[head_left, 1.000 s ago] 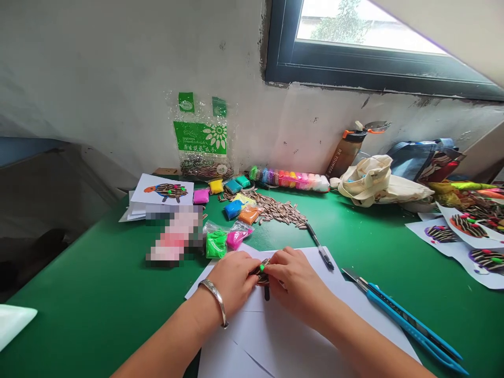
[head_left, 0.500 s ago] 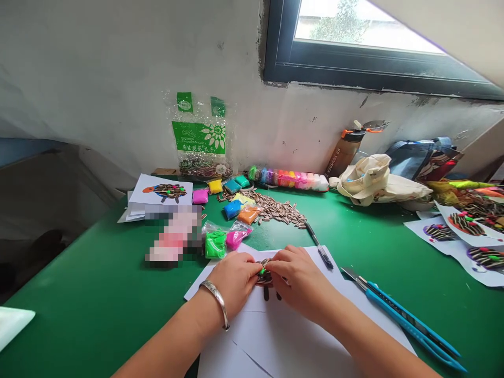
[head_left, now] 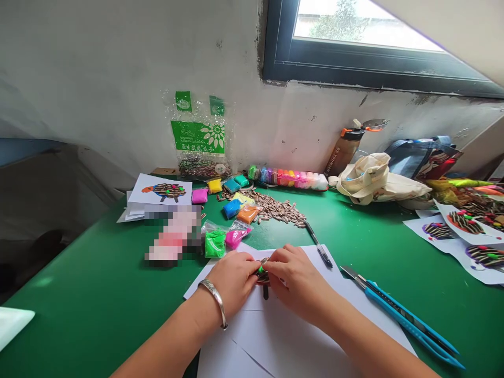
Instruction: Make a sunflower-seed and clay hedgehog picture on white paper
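A small seed-covered turtle picture lies on white paper in front of me, mostly hidden by my fingers. Its striped sunflower seeds, a bit of orange edge and a dark leg show. My left hand, with a silver bangle at the wrist, is closed at the turtle's left side, thumb and forefinger against it. From the right, my right hand is closed, its fingertips pinched at a bright green bit of clay on the seeds.
Bags of coloured clay, green and orange among them, lie beyond the paper near loose sunflower seeds. A pen and a blue utility knife with its blade out lie to the right. Finished turtle pictures are stacked left.
My right fingers shifted slightly on the turtle, briefly showing a second dark leg, which is covered again now. Both hands otherwise stay in place.
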A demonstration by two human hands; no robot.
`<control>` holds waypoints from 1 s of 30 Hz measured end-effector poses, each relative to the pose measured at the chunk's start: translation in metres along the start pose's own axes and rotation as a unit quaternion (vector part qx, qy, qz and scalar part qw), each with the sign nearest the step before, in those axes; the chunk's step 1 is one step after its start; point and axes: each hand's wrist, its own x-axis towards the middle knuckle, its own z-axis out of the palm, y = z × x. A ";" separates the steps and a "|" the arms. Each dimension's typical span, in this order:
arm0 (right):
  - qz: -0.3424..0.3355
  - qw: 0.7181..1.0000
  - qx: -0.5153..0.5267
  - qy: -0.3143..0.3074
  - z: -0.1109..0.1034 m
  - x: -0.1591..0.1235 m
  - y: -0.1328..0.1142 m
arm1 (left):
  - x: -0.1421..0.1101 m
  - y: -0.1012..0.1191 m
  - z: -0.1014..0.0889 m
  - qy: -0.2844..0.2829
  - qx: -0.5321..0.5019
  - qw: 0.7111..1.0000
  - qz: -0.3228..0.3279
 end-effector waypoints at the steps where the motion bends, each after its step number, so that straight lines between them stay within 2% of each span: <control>1: -0.003 1.000 0.000 -0.004 0.001 0.000 0.000 | 0.000 0.000 0.001 0.000 0.001 1.000 0.000; 10: 0.009 1.000 -0.005 -0.014 0.002 0.000 0.002 | -0.001 0.001 -0.005 -0.006 0.005 1.000 0.006; 16: -0.009 0.999 -0.005 -0.030 0.004 0.001 0.001 | -0.001 0.000 -0.005 -0.004 0.032 0.999 0.023; 24: -0.014 1.000 0.008 -0.011 0.000 0.000 -0.004 | -0.001 -0.001 -0.003 0.005 0.017 1.000 0.025; 30: -0.022 1.000 0.000 -0.016 0.000 0.000 -0.004 | -0.001 0.000 -0.006 -0.009 0.026 0.999 0.022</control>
